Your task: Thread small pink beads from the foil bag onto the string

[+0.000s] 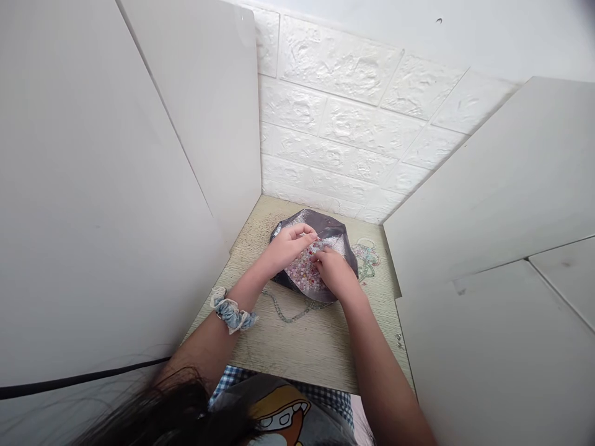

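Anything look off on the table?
A beaded strand and a second strand lie loose on the wood-grain tabletop, outside the dark silvery cloth that holds the loose beads, so they look stray.

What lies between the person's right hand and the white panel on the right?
In the head view, beyond the right hand come the rim of a dark shiny mat, then a loose strand of green and pink beads on the wood-grain tabletop.

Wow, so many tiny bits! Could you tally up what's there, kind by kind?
Hands: 2 (left hand, right hand)
Dark shiny pouch: 1
Bead strands on the table: 2 ()
Fabric scrunchie: 1
Total: 6, leaving out the loose beads, too many to count
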A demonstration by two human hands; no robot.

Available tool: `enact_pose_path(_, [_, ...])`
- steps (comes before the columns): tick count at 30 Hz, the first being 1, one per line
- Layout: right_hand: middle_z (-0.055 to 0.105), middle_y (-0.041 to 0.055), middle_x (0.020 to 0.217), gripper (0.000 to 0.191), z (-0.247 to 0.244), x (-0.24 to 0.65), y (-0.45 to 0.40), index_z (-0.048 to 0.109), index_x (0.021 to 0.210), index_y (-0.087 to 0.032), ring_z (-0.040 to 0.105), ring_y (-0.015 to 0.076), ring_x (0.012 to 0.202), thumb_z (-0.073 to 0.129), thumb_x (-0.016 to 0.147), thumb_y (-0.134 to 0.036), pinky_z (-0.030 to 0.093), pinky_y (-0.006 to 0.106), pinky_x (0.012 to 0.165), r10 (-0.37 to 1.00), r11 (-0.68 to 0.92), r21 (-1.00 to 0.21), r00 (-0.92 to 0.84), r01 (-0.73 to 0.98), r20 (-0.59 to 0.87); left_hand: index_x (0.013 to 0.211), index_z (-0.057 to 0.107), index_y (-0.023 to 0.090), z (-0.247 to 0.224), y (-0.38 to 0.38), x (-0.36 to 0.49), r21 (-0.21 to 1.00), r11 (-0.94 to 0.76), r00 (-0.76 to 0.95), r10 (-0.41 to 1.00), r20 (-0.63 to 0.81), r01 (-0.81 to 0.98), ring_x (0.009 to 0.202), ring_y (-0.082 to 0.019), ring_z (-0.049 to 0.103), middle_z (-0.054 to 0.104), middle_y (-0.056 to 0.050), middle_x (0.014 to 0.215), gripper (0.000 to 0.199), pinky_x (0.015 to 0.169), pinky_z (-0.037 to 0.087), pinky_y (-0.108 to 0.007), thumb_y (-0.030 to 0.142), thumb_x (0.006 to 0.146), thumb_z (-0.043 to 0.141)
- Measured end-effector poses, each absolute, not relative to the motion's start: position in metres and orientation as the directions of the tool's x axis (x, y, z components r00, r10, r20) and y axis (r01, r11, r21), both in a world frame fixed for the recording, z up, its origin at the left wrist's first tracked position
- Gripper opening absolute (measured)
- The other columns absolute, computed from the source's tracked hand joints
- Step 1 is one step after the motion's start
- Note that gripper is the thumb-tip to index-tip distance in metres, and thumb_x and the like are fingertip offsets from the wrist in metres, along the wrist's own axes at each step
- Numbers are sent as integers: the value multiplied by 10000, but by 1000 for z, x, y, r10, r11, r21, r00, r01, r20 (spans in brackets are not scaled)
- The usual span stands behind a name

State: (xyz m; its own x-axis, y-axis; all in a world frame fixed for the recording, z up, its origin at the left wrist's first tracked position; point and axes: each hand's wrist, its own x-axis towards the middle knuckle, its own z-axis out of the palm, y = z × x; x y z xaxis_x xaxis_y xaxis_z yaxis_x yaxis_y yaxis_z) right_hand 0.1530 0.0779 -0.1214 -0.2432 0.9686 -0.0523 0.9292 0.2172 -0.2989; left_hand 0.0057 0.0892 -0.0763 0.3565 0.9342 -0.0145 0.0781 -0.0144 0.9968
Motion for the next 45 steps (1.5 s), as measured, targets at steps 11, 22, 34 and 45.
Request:
enact_pose_path(11, [544, 73, 876, 213, -122, 151, 78, 575, 832, -194, 510, 165, 809, 364, 805, -211, 338, 248, 589, 969, 194, -286, -229, 938, -95, 724, 514, 148, -74, 88, 7, 990, -57, 363, 932, 7, 127, 440, -48, 279, 344, 60, 500, 213, 459, 264, -188, 356, 742, 470])
enact_pose_path(22, [539, 58, 847, 199, -125, 149, 78, 526, 821, -197, 506, 154, 752, 329, 819, -221, 303, 238, 545, 963, 238, -271, -263, 933, -58, 715, 525, 127, -81, 91, 7, 987, -75, 362, 932, 18, 143, 494, -59, 365, 448, 24, 569, 248, 455, 283, -183, 369, 727, 474])
enact_pose_path(34, [526, 59, 830, 171, -125, 151, 82, 464, 810, -180, 474, 148, 750, 297, 815, -217, 351, 260, 641, 978, 194, -448, -210, 873, 14, 704, 531, 127, -83, 92, 8, 986, -81, 359, 933, 25, 143, 534, -76, 409, 482, 13, 593, 244, 508, 322, -199, 365, 718, 481])
enact_pose_path(45, [517, -13, 743, 203, -110, 156, 86, 490, 798, -208, 469, 80, 580, 507, 713, -391, 432, 221, 568, 993, 74, -991, -81, -110, 83, 731, 557, 120, -82, 91, 8, 984, -82, 370, 929, 18, 158, 519, -80, 416, 513, 6, 590, 269, 491, 311, -203, 379, 706, 489])
